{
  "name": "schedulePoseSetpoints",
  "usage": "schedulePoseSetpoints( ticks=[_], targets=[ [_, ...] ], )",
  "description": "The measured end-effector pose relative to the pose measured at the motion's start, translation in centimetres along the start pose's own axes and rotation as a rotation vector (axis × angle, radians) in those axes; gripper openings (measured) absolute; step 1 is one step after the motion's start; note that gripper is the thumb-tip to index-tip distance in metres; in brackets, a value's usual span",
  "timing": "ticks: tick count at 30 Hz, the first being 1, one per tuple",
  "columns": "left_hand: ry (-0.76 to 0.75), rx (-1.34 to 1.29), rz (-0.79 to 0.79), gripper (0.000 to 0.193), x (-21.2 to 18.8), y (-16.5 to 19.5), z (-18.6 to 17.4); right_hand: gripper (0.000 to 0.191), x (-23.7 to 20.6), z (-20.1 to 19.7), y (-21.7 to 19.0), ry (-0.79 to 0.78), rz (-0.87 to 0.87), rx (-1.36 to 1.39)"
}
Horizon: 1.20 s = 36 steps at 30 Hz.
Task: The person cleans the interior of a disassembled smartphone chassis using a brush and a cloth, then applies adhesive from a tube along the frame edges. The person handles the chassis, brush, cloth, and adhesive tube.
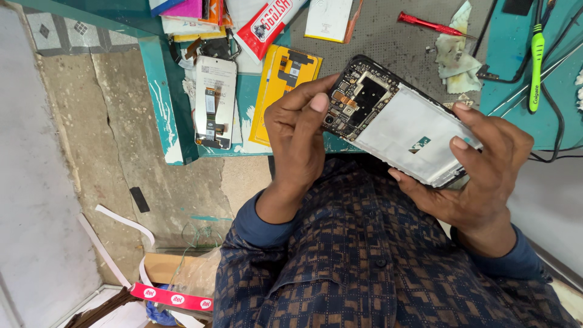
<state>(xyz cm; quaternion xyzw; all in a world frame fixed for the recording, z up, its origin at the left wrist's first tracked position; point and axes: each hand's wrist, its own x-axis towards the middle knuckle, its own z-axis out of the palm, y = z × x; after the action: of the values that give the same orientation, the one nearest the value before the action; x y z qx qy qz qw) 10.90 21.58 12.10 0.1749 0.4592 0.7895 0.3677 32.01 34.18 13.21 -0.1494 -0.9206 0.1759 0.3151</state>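
Observation:
I hold an opened phone (401, 121) with its back cover off, tilted over the edge of the teal bench (159, 91). Its dark circuit board is bare at the upper left end, and a silver-white plate covers the rest. My left hand (297, 130) grips the board end, with the thumb lying against the board's edge. My right hand (486, 167) holds the lower right end, its fingers wrapped around the frame.
On the bench lie a loose phone screen part (215, 100), a yellow packet (285, 76), a red screwdriver (428, 24), a green toothbrush (535, 67), crumpled tissue (455, 58) and black cables (555, 130). Cardboard and white strips (121, 222) lie on the floor below left.

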Motion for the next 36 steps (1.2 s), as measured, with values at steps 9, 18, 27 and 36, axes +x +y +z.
schedulePoseSetpoints(
  ticks=[9, 18, 27, 36],
  targets=[
    [-0.111, 0.120, -0.024, 0.046, -0.2, 1.7, 0.4, 0.090, 0.5, -0.3, 0.3, 0.012, 0.043, 0.049],
    [-0.172, 0.068, 0.022, 0.050, -0.4, 0.9, 0.0, 0.091, -0.6, 0.3, 1.2, 0.010, 0.041, 0.047],
    [-0.075, 0.282, -0.163, 0.084, 2.1, -2.7, 1.6, 0.074, 1.4, 4.0, 3.3, 0.094, 0.143, 0.141],
    [-0.086, 0.248, -0.265, 0.056, 4.5, -1.3, 0.0, 0.028, 1.4, 4.7, 17.7, 0.150, 0.305, -0.272]
  ],
)
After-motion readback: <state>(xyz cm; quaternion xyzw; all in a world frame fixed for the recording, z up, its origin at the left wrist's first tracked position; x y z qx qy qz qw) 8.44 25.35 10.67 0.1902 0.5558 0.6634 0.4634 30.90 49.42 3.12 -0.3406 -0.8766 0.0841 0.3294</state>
